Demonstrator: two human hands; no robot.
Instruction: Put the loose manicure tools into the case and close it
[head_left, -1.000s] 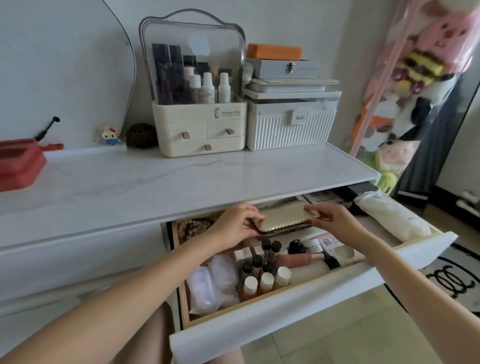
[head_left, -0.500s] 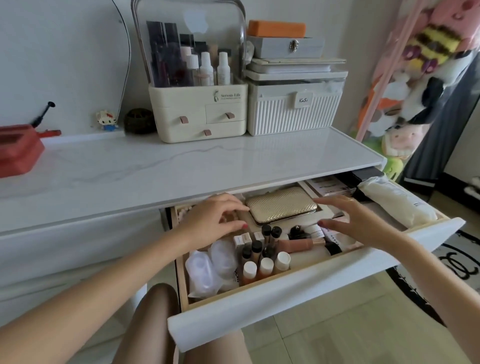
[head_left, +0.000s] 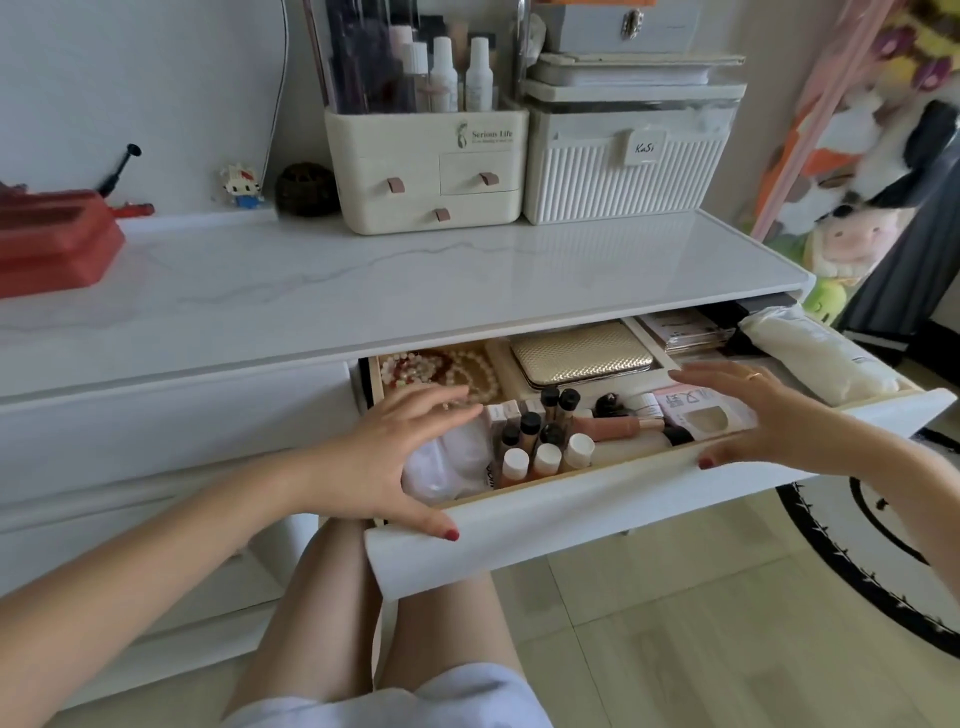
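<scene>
- Since the earlier frame I see both hands off the closed case (head_left: 582, 354), now lying in the drawer (head_left: 545, 525).
- Left hand (head_left: 384, 457) and right hand (head_left: 769, 415) have their grip apart, thumbs on the drawer front.
- A hard shove could topple the small bottles (head_left: 545, 447).

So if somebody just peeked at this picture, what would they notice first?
Probably the open drawer under the white tabletop, crammed with little bottles, beads and a shiny gold case lying closed near the back. Next, the left hand and right hand, fingers spread, with a thumb on the drawer's front edge. Then the red box at the far left of the tabletop.
</scene>
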